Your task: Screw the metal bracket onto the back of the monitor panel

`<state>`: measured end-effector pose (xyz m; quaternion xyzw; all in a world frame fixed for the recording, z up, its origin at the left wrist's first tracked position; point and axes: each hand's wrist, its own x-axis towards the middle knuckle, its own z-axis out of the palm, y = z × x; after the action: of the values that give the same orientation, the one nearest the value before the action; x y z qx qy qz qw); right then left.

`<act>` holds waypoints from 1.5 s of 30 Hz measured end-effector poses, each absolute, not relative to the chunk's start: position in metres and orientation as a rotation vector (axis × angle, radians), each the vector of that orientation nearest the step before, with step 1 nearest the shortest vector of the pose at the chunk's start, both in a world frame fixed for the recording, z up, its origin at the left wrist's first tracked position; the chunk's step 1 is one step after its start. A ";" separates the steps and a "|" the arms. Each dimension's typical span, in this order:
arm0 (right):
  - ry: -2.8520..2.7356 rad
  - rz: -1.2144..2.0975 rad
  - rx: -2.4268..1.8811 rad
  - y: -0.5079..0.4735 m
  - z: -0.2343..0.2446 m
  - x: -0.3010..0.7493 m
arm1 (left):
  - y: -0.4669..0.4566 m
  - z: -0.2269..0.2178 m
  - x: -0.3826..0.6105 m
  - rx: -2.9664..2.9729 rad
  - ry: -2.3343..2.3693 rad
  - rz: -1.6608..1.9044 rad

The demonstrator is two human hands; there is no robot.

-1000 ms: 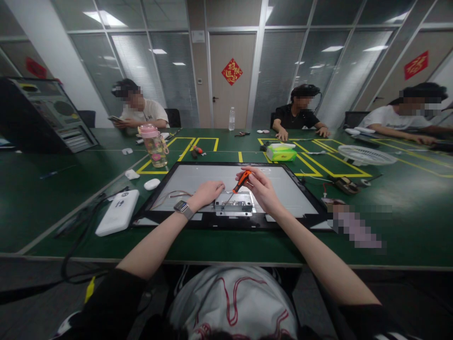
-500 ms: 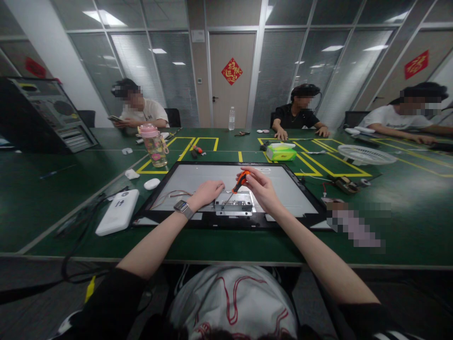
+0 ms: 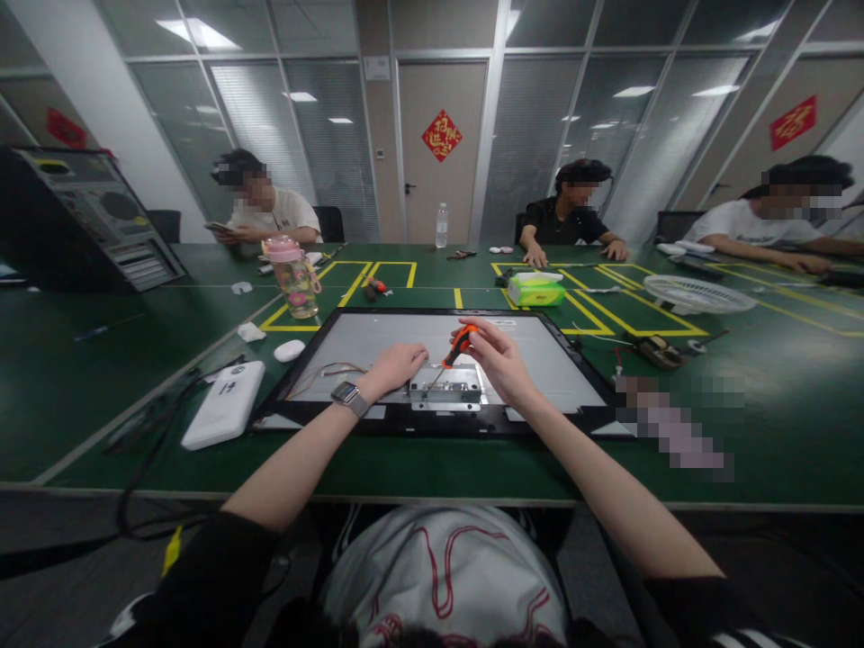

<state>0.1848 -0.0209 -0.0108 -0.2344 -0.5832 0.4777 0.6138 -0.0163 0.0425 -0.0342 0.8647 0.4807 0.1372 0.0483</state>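
Note:
In my right hand [image 3: 500,360] is a screwdriver [image 3: 462,346] with an orange and black handle, held tilted by the fingers. Its shaft slants down to the left, with the tip at the left part of a silver metal bracket [image 3: 446,394]. The bracket sits at the near edge of a flat display panel [image 3: 540,360] with a black frame and a pale grey back. My left hand [image 3: 397,367], a watch on its wrist, lies on the panel against the bracket's left side. Its fingers are curled together, and their tips are hidden. Thin wires [image 3: 324,371] run left of it.
A white power bank [image 3: 224,405] and a white case [image 3: 290,350] lie left of the panel. Behind it stand a pink-lidded bottle [image 3: 292,283] and a green tissue pack [image 3: 536,290]. A white fan grille [image 3: 698,294] lies to the right. Three people sit across the table.

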 end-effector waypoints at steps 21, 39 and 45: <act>-1.345 1.099 -0.558 -0.022 -0.009 0.185 | 0.042 -0.034 -0.017 2.634 1.450 0.423; -1.361 1.090 -0.569 -0.021 -0.010 0.185 | 0.039 -0.029 -0.016 2.611 1.447 0.413; -1.359 1.088 -0.574 -0.021 -0.010 0.185 | 0.040 -0.031 -0.017 2.601 1.434 0.437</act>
<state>0.1850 -0.0209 -0.0105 -0.2484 -0.5882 0.4709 0.6087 -0.0168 0.0401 -0.0309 0.8643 0.4765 0.1451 0.0698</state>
